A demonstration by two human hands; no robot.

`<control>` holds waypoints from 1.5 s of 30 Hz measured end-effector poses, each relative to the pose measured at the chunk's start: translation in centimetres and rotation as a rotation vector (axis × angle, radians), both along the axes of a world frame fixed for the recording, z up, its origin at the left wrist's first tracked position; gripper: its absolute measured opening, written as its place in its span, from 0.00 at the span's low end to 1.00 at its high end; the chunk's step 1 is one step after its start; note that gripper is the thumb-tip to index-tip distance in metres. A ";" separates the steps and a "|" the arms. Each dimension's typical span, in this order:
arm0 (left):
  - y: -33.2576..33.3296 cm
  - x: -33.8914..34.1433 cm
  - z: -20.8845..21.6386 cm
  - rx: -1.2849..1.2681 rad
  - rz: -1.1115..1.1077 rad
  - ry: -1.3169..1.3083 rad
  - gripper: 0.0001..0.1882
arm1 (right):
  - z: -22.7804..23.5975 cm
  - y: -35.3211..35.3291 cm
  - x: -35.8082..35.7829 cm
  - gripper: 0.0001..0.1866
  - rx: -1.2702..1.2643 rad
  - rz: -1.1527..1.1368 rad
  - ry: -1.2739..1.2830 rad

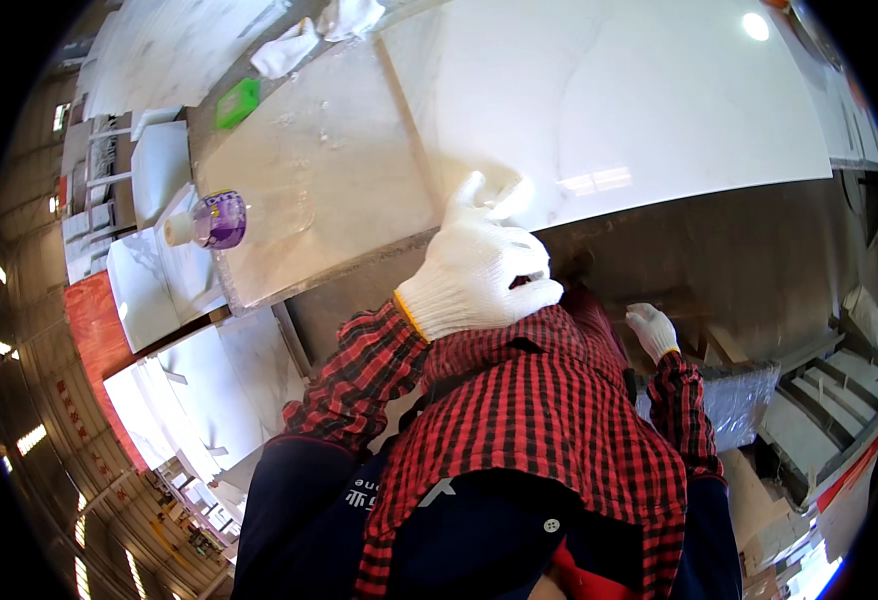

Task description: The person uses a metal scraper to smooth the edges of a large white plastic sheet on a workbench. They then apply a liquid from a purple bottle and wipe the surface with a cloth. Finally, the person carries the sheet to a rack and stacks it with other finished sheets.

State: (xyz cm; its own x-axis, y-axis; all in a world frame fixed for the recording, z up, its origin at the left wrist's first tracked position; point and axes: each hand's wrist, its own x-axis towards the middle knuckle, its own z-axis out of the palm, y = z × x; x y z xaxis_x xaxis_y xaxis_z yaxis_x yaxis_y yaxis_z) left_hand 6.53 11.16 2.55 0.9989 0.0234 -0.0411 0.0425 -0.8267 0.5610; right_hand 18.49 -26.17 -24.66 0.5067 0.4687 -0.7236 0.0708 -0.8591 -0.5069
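Note:
My left hand (pixel 484 265), in a white knitted glove with a yellow cuff edge, is at the near edge of a glossy white stone slab (pixel 639 100). One finger points away from me and the others bend; a dark gap shows between thumb and fingers, with nothing visible in it. A paler veined slab (pixel 309 190) lies left of that hand. My right hand (pixel 651 330), gloved too, hangs low at my right side, below the slab. Its fingers are curled together, and I see nothing in them.
A clear bottle with a purple label (pixel 222 220) is on the pale slab's left side. Near the far left corner are a green object (pixel 237 104) and white gloves or cloths (pixel 286 48). Stacked white slabs (pixel 219 385) fill the left; a plastic-wrapped bundle (pixel 744 400) is at right.

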 end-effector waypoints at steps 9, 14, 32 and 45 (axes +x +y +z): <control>-0.5 -0.2 -0.8 0.046 0.083 -0.147 0.08 | 0.5 1.3 2.7 0.21 0.038 -0.001 -0.031; -0.5 0.2 0.1 -0.109 0.054 0.081 0.09 | -0.1 1.0 3.1 0.21 0.061 0.047 -0.084; 1.8 -4.5 -1.2 -0.110 0.116 -0.222 0.04 | 0.9 -0.9 -0.1 0.22 0.001 -0.052 -0.007; 0.8 -0.2 -1.0 -0.180 -0.064 -0.010 0.11 | 4.4 4.7 -0.5 0.22 -0.083 -0.046 -0.062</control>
State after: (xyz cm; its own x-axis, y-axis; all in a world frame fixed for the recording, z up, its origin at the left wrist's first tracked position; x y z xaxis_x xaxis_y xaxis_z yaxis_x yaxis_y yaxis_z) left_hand 6.38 11.99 1.51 0.9985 -0.0474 -0.0292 -0.0133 -0.7135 0.7005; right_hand 17.95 -21.45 -20.29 0.5716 0.3841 -0.7251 0.0597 -0.9008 -0.4301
